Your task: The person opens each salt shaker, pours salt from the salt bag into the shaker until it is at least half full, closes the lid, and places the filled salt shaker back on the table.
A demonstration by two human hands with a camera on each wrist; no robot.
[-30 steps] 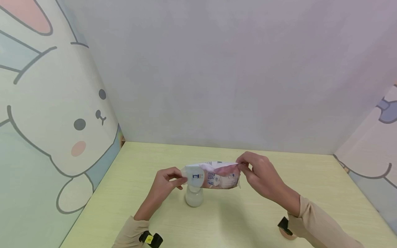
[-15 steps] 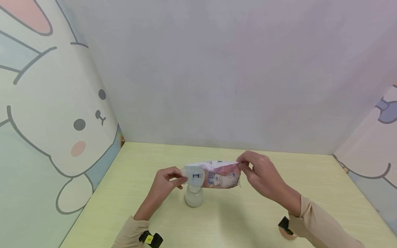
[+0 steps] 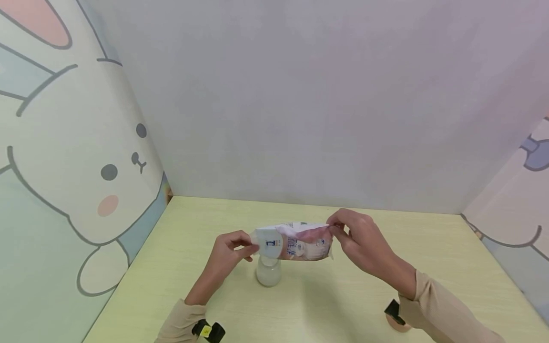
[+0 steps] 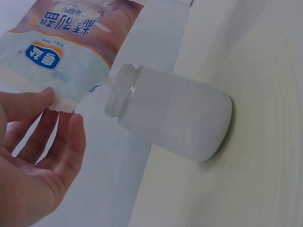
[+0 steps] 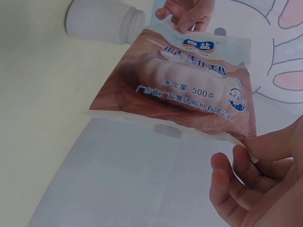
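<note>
A printed salt bag (image 3: 296, 244) is held sideways above the table, stretched between both hands. My left hand (image 3: 229, 252) pinches its end edge beside the bag's corner. At the opposite end, my right hand (image 3: 362, 244) pinches a corner between thumb and forefinger. Just below the bag's left part, a clear glass jar (image 3: 269, 275) stands upright on the table. In the left wrist view the open mouth of the jar (image 4: 175, 113) lies close to the bag's corner, and whitish contents show inside. In the right wrist view the bag (image 5: 184, 90) looks flattened, its bottom seam facing the camera.
A pinkish round thing (image 3: 398, 325) lies on the pale yellow table (image 3: 214, 214), partly hidden by the right wrist's black camera. A grey wall (image 3: 300, 95) rises behind the table, with cartoon rabbit panels (image 3: 64, 166) at the sides.
</note>
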